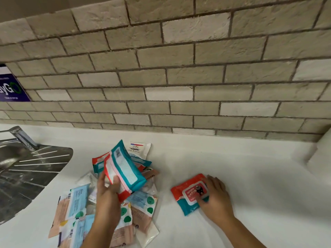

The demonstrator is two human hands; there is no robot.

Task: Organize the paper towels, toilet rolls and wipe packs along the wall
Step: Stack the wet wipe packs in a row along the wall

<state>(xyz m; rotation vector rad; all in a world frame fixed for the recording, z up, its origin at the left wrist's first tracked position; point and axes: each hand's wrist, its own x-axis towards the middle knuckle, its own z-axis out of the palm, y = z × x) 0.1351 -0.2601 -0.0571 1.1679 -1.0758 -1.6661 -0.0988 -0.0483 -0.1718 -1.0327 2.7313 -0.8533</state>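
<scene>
Head view, teal-and-red wipe pack (pixel 125 169), white-panelled back, left hand (pixel 107 196) gripping

Left hand (pixel 107 194), over the pile (pixel 77 199), grips a teal pack (pixel 125 167). Right hand (pixel 217 197), right of the pile, lies palm-down on a red pack (pixel 180 190).

A wall (pixel 179 68) of pale grey-beige brick with darker mortar fills the upper half, a few bricks lighter than the rest. A purple sign (pixel 10 86) with white and green lettering hangs on it at the left edge. Below, a white counter (pixel 250 176) meets the wall along its far edge. A steel sink (pixel 35 167) with a ribbed drainboard sits in the counter's left end, a chrome tap (pixel 19 136) over it
</scene>
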